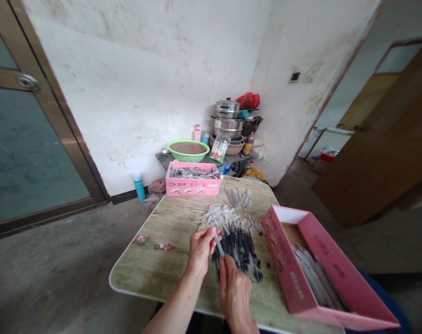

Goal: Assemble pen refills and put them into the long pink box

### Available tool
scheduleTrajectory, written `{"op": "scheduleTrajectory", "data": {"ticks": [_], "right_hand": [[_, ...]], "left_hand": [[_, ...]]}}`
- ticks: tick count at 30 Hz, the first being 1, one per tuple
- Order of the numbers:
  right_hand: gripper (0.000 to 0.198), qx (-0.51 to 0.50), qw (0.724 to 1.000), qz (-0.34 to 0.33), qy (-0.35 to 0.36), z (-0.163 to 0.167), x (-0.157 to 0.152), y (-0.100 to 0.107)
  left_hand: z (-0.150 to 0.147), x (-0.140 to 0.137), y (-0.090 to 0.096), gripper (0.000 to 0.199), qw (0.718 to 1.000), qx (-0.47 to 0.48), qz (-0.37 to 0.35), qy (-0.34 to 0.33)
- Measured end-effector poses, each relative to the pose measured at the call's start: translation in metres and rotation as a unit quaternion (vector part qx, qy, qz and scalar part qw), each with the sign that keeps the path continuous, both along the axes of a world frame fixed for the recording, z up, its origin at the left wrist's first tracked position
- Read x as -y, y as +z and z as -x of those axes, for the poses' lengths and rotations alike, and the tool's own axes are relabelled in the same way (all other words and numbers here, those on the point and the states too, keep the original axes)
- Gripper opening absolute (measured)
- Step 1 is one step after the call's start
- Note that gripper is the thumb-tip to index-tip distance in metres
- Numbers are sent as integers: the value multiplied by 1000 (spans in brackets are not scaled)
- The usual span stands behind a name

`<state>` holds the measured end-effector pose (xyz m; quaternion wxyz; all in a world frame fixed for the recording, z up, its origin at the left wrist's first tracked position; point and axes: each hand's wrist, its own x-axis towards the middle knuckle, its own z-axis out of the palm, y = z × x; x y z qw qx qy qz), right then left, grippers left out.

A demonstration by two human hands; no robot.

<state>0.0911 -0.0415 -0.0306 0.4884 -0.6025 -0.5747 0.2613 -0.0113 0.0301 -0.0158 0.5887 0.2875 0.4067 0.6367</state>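
Both hands meet over the near middle of the table. My left hand [199, 250] pinches the upper end of a slim, translucent whitish pen barrel [219, 246] between thumb and fingers. At its lower end, the fingers of my right hand [236, 287] are closed on the same barrel, which tilts between them. Just beneath and beyond lies a heap of black pen parts [240, 250], partly hidden by the hands. Small whitish pieces [220, 215] are piled behind it, and several clear tubes [237, 197] lie farther back.
A pink box [193, 186] full of pen parts stands at the table's [155, 264] far left. On the right is a longer pink box [284, 266] holding pale tubes. Behind, a low stand carries a green basin [188, 157] and stacked pots [227, 125].
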Motion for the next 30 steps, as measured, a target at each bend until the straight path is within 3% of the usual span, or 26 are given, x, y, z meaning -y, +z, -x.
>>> {"op": "scheduleTrajectory", "data": {"ticks": [3,7,9,11,14,16,17,19,22,25,30], "right_hand": [[43,-142,983,79,85,-1,2,10],[48,-428,860,214,177,-2,7,21],[43,-468,836,221,183,-1,10,23],[41,-421,874,188,155,-1,13,21],[37,-283,948,117,91,-1,22,12],[31,-199,975,75,58,-3,27,2],[30,-176,982,61,44,-4,29,-2],[32,-170,984,52,20,-8,29,-10],[39,-271,956,111,31,-16,20,-12],[40,-353,922,151,48,-23,13,-6],[37,-388,909,142,52,-28,13,-2]], "left_hand": [[3,-4,5,36,999,6,-12,-37],[4,-2,11,36,995,7,-27,-93],[2,1,12,36,994,10,-23,-107],[4,2,13,37,995,13,-16,-96],[18,-9,17,38,999,35,-13,11],[32,-22,18,39,994,36,-26,96],[38,-29,17,40,994,14,-38,103],[42,-45,11,42,995,-57,-51,71],[31,-68,-4,39,991,-129,-37,27],[13,-91,-18,31,990,-140,-25,15],[4,-104,-28,39,991,-133,-31,17]]}}
